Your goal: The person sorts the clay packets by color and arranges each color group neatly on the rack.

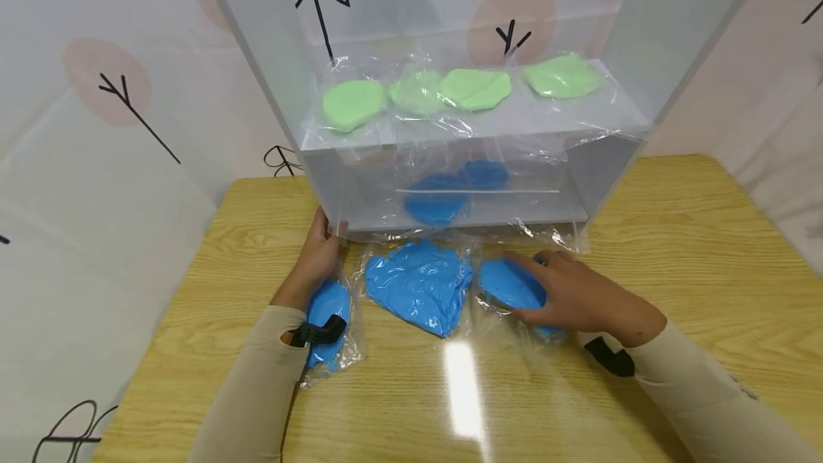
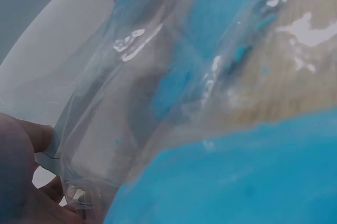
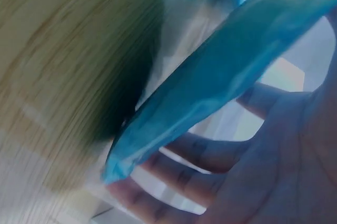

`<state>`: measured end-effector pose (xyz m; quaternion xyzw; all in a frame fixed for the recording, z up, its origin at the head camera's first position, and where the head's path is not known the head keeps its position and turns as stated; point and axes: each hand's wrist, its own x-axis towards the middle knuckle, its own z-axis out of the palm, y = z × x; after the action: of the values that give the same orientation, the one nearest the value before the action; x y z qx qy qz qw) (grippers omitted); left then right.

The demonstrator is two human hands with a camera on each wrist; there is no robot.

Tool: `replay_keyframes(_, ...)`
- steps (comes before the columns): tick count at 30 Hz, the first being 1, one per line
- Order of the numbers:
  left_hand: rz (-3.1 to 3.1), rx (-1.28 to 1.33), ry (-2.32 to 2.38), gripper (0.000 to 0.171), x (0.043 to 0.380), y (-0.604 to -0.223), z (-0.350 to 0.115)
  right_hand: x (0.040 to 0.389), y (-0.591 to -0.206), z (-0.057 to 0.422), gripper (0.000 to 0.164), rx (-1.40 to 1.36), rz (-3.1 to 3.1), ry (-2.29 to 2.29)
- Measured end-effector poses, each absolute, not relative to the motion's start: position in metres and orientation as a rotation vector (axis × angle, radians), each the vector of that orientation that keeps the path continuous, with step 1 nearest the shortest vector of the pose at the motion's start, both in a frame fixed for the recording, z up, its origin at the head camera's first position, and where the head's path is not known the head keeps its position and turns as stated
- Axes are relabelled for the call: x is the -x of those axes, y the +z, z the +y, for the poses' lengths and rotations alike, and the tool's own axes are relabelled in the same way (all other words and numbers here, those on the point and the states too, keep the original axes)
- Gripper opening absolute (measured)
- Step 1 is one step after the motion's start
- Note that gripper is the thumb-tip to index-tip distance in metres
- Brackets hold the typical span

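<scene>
In the head view my left hand (image 1: 315, 263) is at the lower left corner of a white shelf unit (image 1: 260, 48). The left wrist view shows its thumb (image 2: 39, 135) and fingers on either side of the panel edge. A clear bag with a flat blue clay piece (image 1: 329, 300) lies under that wrist. My right hand (image 1: 581, 295) grips another bagged blue clay piece (image 1: 508, 283), thumb and fingers around it. That piece looks tilted on edge in the right wrist view. Between the hands, a wider bagged blue clay piece (image 1: 418, 284) lies on the wooden table (image 1: 386, 406).
Several bagged green clay pieces (image 1: 476, 89) lie along the unit's upper shelf, their clear plastic hanging over its front. Inside the lower compartment are two blue clay pieces (image 1: 437, 200) behind that plastic. A patterned cloth (image 1: 122, 184) hangs behind the table.
</scene>
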<state>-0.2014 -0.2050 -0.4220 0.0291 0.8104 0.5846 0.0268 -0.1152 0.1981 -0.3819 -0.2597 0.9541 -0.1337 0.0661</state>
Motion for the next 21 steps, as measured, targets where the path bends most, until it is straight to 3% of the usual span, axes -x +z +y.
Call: replay_keyframes(21,2.508,-0.093,1.801,0.056,0.201,-0.421,-0.204,0.103,-0.344,0.195,0.075,0.839,2.715,-0.709)
